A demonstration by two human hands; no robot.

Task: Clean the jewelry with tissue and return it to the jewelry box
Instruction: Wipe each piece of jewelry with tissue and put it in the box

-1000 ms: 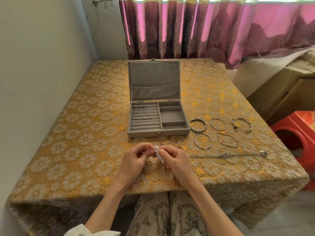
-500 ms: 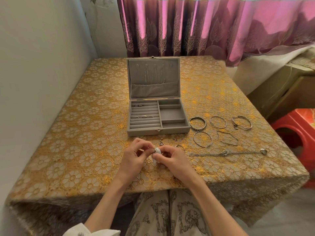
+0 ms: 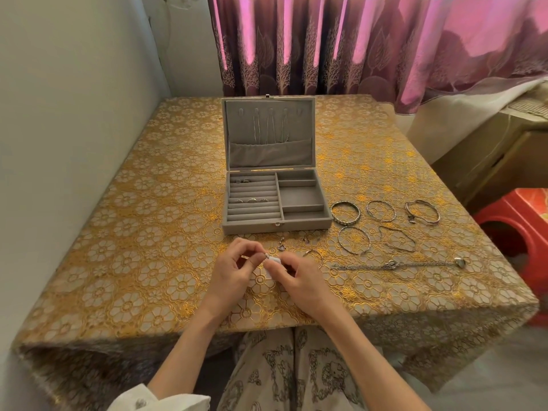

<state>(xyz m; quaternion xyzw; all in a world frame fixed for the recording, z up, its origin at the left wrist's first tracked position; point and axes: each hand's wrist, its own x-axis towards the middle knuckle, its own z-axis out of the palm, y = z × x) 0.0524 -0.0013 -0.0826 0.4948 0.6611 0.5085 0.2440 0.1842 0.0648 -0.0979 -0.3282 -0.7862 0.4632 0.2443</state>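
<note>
Now both hands meet — left hand (image 3: 229, 269) fingers pinch a small jewelry piece (image 3: 266, 256), right hand (image 3: 299, 280) fingers clamp the tissue (image 3: 274, 260).

bare tablecloth (image 3: 133, 262) lies open left of the jewelry box (image 3: 275, 197) — its upright lid (image 3: 268, 133) blocks reach from behind, bangles (image 3: 353, 240) and a chain (image 3: 397, 264) crowd the right, small pieces (image 3: 281, 246) sit before it.

matt grey velvety jewelry box (image 3: 275, 200), shiny metal bangles (image 3: 345, 213), glossy tablecloth (image 3: 133, 232).
</note>
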